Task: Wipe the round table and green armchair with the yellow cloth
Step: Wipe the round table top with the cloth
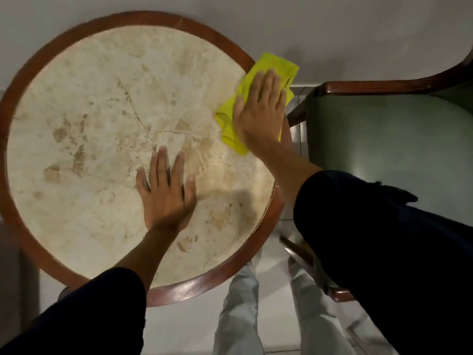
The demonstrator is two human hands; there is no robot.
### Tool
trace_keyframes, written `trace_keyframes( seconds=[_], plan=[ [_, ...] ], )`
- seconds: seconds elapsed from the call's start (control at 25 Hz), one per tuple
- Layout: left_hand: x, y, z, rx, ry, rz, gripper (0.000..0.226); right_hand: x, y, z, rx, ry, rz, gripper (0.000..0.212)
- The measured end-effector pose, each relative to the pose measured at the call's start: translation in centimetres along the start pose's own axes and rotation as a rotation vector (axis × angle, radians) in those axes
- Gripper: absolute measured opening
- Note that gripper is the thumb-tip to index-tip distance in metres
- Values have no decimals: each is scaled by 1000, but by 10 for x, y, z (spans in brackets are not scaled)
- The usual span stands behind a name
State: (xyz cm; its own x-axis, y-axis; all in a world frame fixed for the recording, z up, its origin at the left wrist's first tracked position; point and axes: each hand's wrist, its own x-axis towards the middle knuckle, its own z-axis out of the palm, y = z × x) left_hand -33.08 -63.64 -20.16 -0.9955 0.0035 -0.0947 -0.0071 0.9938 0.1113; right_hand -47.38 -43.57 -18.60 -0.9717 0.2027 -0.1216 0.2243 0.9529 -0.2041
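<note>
Dark sleeves (pixel 384 252) fill the bottom of my view, one on each arm, and between them I see pale trousers (pixel 238 316) above a light tiled floor (pixel 276 303). From the left sleeve my left hand (pixel 166 193) reaches onto the round bench (pixel 25 226), lying flat with the fingers spread wide, palm down on the cream stone top a little right of its centre; it holds nothing. That top is mottled with tan patches and thin crack-like veins, and a reddish-brown wooden rim rings it.

My right hand (pixel 261 108) lies at the right edge of the bench, also flat and open, fingers together and pointing away from me, pressing down on the yellow cloth (pixel 230 124). I cannot see any fingers curled around the fabric; the palm simply covers it. The cloth is bunched and creased, lying across the wooden rim so that part rests on the stone and part hangs out past the edge, with a folded corner sticking out beyond my fingertips.

Just beside the bench on the right stands the green armchair (pixel 384 139), its padded seat facing up and a curved wooden armrest (pixel 384 85) running along its far side. A pale wall (pixel 281 21) lies beyond both.
</note>
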Motion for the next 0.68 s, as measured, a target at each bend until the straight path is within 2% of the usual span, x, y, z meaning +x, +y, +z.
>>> trace_keyframes(
  seconds=[0.16, 0.32, 0.4, 0.44, 0.48, 0.52, 0.56, 0.6, 0.64, 0.68],
  plan=[
    [-1, 5, -5, -95, -16, -36, 53, -81, -7, 12, 44, -47, -472, 65],
    [1, 15, -16, -145, 53, -90, 51, -164, 67, 6, 49, -182, -834, 63],
    [3, 27, -25, -187, 50, -129, 57, -175, 104, -4, 27, -181, -962, 63],
    [3, 36, -31, -223, 25, -117, 64, -176, 114, -9, 27, -164, -938, 67],
    [2, 47, -35, -274, -17, -87, 68, -178, 118, -14, 55, -143, -804, 73],
    [1, 60, -39, -338, -65, -58, 69, -183, 119, -19, 154, -129, -522, 81],
    [0, 73, -41, -424, -119, -41, 70, -191, 119, -25, 328, -153, -143, 89],
    [0, 87, -45, -525, -181, -30, 78, -202, 119, -32, 591, -240, 249, 94],
    [1, 98, -48, -613, -248, -12, 85, -215, 117, -36, 914, -383, 535, 89],
    [3, 106, -51, -639, -308, 21, 85, -229, 116, -37, 1226, -527, 713, 74]
  ],
)
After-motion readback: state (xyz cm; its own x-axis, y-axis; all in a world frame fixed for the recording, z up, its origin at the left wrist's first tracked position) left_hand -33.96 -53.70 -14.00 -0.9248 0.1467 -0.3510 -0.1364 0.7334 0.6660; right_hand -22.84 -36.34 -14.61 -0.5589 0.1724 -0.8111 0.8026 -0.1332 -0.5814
